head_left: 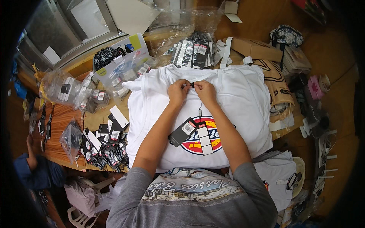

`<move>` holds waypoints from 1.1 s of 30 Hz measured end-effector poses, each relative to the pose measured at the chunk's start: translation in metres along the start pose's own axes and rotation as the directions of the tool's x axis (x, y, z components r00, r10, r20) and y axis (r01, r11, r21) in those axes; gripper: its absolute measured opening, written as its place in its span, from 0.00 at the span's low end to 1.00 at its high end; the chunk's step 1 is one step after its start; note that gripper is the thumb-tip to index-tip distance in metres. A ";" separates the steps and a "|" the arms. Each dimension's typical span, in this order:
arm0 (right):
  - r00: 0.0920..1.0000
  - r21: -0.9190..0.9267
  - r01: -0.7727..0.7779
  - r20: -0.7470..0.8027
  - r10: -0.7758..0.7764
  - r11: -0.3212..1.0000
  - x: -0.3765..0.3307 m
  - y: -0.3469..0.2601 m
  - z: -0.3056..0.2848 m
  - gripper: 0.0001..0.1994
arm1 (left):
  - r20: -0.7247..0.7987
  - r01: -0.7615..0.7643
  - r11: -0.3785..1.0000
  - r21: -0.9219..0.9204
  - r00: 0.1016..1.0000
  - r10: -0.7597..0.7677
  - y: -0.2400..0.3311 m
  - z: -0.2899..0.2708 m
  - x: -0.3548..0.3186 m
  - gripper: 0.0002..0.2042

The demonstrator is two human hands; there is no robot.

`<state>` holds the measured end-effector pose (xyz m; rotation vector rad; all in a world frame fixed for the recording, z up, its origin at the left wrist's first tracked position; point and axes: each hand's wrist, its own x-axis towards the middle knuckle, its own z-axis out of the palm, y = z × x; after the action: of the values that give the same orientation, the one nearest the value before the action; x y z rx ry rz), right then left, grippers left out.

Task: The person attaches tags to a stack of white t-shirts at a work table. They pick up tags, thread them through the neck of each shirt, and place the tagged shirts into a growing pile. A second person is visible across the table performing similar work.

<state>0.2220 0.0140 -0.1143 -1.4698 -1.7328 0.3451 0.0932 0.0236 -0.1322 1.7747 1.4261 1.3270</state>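
Note:
A white T-shirt (156,102) with a round red, yellow and blue print lies on top of a white stack in front of me. At its collar, my left hand (178,92) and my right hand (206,92) meet, fingers pinched on a small black piece (192,84). Whether that piece is a neck label or part of the tag string is hard to tell. A thin cord hangs below my right hand to a black hang tag (181,133) and a strip of white stickers (205,141), both lying over the print.
Loose black hang tags (108,146) pile up left of the shirts. Behind them stand a tag-filled box (140,47) and clear bags (64,89). More tags (197,49) lie beyond the shirts. White shirts (275,174) rest lower right. Another person's arm (32,157) shows far left.

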 end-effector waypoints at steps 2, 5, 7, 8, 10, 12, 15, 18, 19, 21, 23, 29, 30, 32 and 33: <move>0.970 0.091 -0.208 0.150 0.193 0.974 -0.002 0.000 0.000 0.06 | 0.016 -0.009 1.000 0.005 1.000 0.009 0.001 -0.001 0.000 0.06; 0.962 0.122 -0.163 0.238 0.131 0.979 -0.001 0.009 0.000 0.07 | 0.078 0.044 0.997 -0.060 0.996 -0.040 0.000 -0.002 0.001 0.06; 0.882 0.332 -0.324 0.444 0.157 0.886 0.006 0.013 0.000 0.07 | 0.118 0.088 0.984 -0.158 0.991 -0.070 -0.004 -0.002 0.002 0.05; 0.829 0.414 -0.411 0.541 0.144 0.812 0.009 0.014 -0.001 0.07 | 0.129 0.102 0.970 -0.222 0.989 -0.075 -0.008 -0.002 0.003 0.05; 0.811 0.396 -0.407 0.572 0.126 0.823 0.013 0.014 -0.004 0.06 | 0.116 0.074 0.941 -0.330 0.993 -0.038 -0.012 -0.002 0.004 0.04; 0.798 0.402 -0.436 0.586 0.140 0.805 0.015 0.015 -0.006 0.06 | 0.063 -0.011 0.910 -0.414 0.997 0.041 -0.014 -0.002 0.005 0.02; 0.797 0.442 -0.506 0.567 0.206 0.741 0.016 0.021 -0.009 0.07 | 0.099 0.355 0.777 -0.520 0.928 -0.358 -0.002 -0.010 0.005 0.03; 0.823 0.466 -0.489 0.525 0.215 0.737 0.014 0.011 -0.010 0.08 | 0.192 0.386 0.819 -0.425 0.922 -0.335 -0.007 -0.013 0.004 0.06; 0.839 0.462 -0.461 0.505 0.203 0.758 0.013 0.010 -0.008 0.08 | 0.224 0.400 0.828 -0.393 0.915 -0.336 -0.006 -0.013 0.004 0.06; 0.865 0.449 -0.417 0.462 0.193 0.790 0.011 0.009 -0.006 0.08 | 0.239 0.409 0.832 -0.375 0.910 -0.340 -0.006 -0.015 0.004 0.06; 0.886 0.432 -0.389 0.416 0.203 0.814 0.009 0.008 -0.004 0.08 | 0.257 0.433 0.822 -0.370 0.898 -0.358 0.000 -0.018 0.004 0.06; 0.952 0.229 -0.247 0.238 0.192 0.941 0.000 0.026 0.016 0.11 | 0.136 0.253 0.965 -0.063 0.961 -0.243 0.010 -0.013 -0.003 0.05; 0.952 0.205 -0.243 0.241 0.192 0.948 -0.001 0.026 0.017 0.11 | 0.084 0.187 0.982 -0.001 0.979 -0.187 0.011 -0.011 -0.004 0.05; 0.952 0.158 -0.230 0.243 0.188 0.960 -0.001 0.022 0.015 0.12 | -0.001 0.138 0.989 0.050 0.990 -0.138 0.016 -0.009 -0.007 0.05; 0.950 0.157 -0.234 0.246 0.191 0.960 -0.003 0.020 0.014 0.12 | -0.068 0.088 0.995 0.057 0.994 -0.084 0.014 -0.005 -0.011 0.05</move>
<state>0.2253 0.0208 -0.1377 -1.5309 -1.6676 0.7976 0.0950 0.0076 -0.1221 1.7009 1.5745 1.3215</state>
